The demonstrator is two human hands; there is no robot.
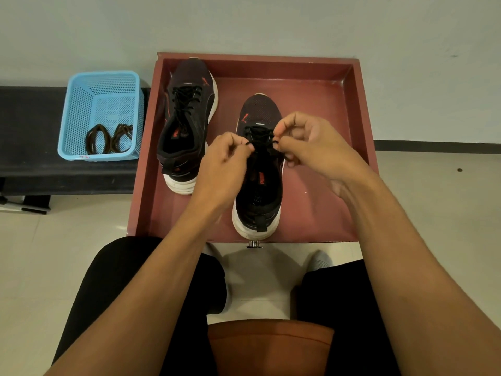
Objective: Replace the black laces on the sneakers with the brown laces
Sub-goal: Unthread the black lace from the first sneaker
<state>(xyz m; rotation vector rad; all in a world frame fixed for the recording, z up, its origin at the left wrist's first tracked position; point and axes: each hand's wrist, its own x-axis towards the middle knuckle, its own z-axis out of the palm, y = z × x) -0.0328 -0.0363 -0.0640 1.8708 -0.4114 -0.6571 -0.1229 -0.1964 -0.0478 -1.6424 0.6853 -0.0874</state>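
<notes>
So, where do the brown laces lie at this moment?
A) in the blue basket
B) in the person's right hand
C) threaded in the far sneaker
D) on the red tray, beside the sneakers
A: the brown laces lie coiled in the blue basket, left of the red tray; the left hand and the right hand pinch only a black lace.
</notes>
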